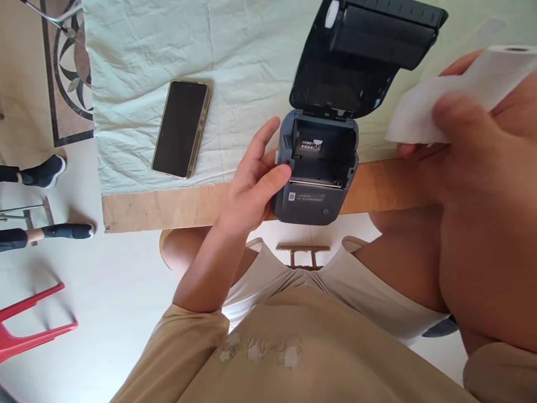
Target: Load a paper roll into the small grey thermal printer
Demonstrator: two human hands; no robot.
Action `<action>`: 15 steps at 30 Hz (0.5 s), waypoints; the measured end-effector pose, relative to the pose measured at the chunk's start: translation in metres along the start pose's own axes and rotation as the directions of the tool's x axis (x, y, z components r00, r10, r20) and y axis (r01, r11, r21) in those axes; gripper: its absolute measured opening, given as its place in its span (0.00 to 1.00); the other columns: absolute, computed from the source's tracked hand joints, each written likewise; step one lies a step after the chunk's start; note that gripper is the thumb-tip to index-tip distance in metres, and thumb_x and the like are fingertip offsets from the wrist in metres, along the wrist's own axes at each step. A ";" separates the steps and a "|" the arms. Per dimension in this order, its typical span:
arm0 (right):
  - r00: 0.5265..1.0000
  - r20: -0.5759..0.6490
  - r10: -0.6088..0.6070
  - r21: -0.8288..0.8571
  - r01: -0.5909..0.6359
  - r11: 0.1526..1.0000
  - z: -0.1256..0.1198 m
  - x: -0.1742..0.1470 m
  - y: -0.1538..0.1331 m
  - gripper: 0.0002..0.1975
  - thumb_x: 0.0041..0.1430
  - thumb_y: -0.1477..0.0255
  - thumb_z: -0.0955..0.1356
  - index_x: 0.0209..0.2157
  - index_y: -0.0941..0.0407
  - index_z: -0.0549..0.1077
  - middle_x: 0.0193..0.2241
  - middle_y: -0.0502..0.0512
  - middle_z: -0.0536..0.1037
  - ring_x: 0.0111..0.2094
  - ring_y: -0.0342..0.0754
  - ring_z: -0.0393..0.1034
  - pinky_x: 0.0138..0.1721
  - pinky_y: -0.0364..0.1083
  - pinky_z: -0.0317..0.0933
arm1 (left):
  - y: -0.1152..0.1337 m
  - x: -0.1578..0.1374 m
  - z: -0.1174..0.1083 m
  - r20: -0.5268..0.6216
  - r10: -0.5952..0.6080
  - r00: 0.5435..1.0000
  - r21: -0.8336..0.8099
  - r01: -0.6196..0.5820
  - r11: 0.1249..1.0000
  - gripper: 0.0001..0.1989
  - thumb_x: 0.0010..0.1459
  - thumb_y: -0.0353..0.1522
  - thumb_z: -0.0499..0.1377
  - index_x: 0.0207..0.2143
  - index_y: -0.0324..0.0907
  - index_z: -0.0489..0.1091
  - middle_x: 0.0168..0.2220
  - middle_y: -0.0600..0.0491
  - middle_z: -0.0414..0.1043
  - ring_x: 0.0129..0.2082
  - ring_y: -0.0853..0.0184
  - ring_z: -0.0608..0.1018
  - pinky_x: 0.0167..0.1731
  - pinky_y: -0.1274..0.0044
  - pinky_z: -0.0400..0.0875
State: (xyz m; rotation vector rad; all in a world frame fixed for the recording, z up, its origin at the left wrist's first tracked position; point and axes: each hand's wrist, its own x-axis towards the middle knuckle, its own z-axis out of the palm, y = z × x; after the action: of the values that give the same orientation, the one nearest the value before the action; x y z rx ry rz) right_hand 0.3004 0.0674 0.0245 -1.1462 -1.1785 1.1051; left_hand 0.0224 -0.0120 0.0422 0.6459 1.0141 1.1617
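My left hand [255, 179] grips the left side of a dark portable label printer [310, 198], its thumb on the front edge. The printer's black lid [348, 73] is swung up, so the paper bay [323, 151] shows, with a small printed sticker and no roll inside. At the right, my right hand [482, 129] is closed on a roll of white paper [490, 73], thumb pressed on the loose end, which hangs out to the left. This hand is slightly blurred and apart from the printer.
A smartphone [181, 129] with a dark screen lies on the pale green cloth [235, 50] left of the printer. The table's bare wooden edge [168, 207] runs along the front. On the floor at left are a red plastic stool [33, 338] and another person's feet [44, 170].
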 end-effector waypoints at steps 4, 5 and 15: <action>0.946 0.279 -0.163 -0.486 0.285 0.826 -0.008 -0.014 -0.005 0.23 0.58 0.49 0.83 0.42 0.49 0.80 0.36 0.54 0.79 0.40 0.54 0.78 0.45 0.61 0.79 | 0.000 -0.001 0.005 -0.031 -0.004 1.000 0.001 0.005 1.000 0.30 0.66 0.46 0.77 0.67 0.56 0.76 0.53 0.52 0.88 0.66 0.48 0.88 0.58 0.66 0.87; 0.922 0.344 -0.180 -0.551 0.353 0.756 -0.010 -0.016 -0.008 0.19 0.61 0.52 0.82 0.44 0.48 0.81 0.38 0.56 0.81 0.45 0.56 0.78 0.51 0.63 0.79 | 0.000 -0.001 0.007 -0.037 -0.005 0.999 0.004 0.005 1.000 0.30 0.66 0.46 0.77 0.66 0.56 0.76 0.53 0.53 0.88 0.68 0.47 0.87 0.59 0.65 0.87; 0.956 0.251 -0.153 -0.580 0.275 0.767 -0.023 -0.021 -0.008 0.31 0.61 0.52 0.82 0.62 0.44 0.79 0.59 0.60 0.83 0.60 0.63 0.80 0.66 0.66 0.75 | -0.001 0.001 0.005 -0.020 0.015 1.000 -0.006 -0.015 1.000 0.31 0.63 0.47 0.78 0.65 0.54 0.78 0.60 0.50 0.87 0.74 0.44 0.82 0.63 0.64 0.87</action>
State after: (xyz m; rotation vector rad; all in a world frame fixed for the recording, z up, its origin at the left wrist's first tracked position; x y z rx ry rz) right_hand 0.3218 0.0440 0.0291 -1.3586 -1.8600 0.6681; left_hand 0.0273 -0.0108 0.0426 0.6395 1.0236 1.1858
